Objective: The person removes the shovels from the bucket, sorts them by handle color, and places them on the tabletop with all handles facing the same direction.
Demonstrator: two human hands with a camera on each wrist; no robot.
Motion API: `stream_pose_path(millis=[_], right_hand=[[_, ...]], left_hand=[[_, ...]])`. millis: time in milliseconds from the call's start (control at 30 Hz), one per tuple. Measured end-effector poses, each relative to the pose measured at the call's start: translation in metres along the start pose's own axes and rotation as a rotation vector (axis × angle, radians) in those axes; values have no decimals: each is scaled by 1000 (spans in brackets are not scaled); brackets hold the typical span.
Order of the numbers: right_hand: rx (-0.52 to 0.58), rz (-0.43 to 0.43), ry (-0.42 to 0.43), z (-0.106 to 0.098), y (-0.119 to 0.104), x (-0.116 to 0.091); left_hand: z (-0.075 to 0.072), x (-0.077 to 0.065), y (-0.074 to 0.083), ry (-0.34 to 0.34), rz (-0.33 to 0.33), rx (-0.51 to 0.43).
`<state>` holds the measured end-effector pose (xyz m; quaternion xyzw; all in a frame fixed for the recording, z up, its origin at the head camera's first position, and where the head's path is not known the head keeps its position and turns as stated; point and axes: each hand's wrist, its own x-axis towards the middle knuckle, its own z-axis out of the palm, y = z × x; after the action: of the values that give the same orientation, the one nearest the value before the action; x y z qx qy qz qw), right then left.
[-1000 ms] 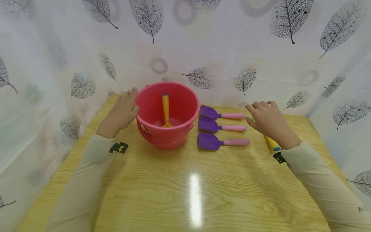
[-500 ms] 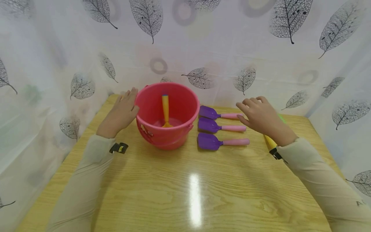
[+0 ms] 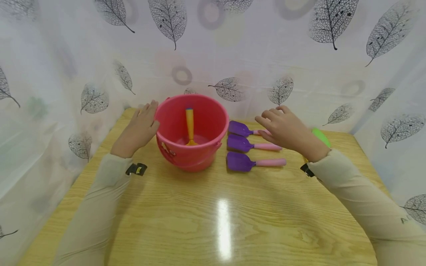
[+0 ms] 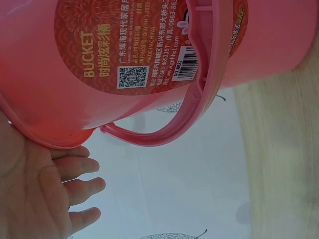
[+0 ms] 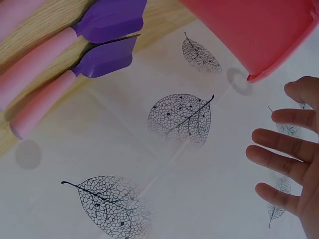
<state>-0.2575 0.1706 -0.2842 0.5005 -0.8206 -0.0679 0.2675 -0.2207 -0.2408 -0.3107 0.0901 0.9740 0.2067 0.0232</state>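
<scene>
A red bucket stands toward the back of the table, its handle hanging down in front. Inside it leans a tool with a yellow handle tipped in blue. My left hand touches the bucket's left rim with its fingers extended. To the bucket's right lie three purple toy shovels with pink handles: a back one, a middle one and a front one. Over the back shovel's handle hovers my right hand, holding nothing, its fingers loosely bent. The right wrist view shows its fingers spread.
A green tool head shows beyond my right wrist, its yellow handle mostly hidden by the arm. Behind the wooden table hangs a white curtain printed with leaves.
My right hand has moved left, from beside the green and yellow tool to above the shovel handles. The left hand, bucket and shovels stay where they were.
</scene>
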Motion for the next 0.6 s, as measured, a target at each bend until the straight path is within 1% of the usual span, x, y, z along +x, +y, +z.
stream_pose_path(millis=[200, 600], right_hand=[[-5, -34, 2, -2, -3, 10], [-15, -71, 2, -4, -6, 25]], left_hand=[[0, 0, 0, -3, -2, -5], [1, 1, -2, 13, 1, 9]])
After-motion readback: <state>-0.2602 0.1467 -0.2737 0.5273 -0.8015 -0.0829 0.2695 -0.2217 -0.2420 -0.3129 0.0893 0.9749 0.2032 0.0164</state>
